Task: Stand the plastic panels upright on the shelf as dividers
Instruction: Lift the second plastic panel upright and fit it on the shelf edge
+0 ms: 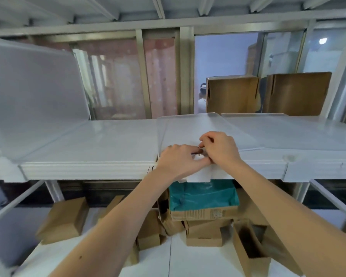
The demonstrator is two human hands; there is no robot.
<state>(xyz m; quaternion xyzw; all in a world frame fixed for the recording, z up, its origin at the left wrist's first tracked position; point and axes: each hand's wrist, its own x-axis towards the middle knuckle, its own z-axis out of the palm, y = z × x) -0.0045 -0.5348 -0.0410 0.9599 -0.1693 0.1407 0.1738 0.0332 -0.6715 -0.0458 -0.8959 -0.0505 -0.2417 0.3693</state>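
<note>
Plastic panel point(190, 126) lies flat on the shelf point(88, 166), twelve o'clock of both hands. Left hand point(180, 162) and right hand point(221, 148) pinch something small at its near edge; unidentifiable. Risk: panel sliding off the lip.

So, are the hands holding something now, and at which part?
Both hands, left hand and right hand, pinch the near edge of a plastic panel lying flat on the shelf. A small dark thing sits between the fingers, too blurred to name.
</note>
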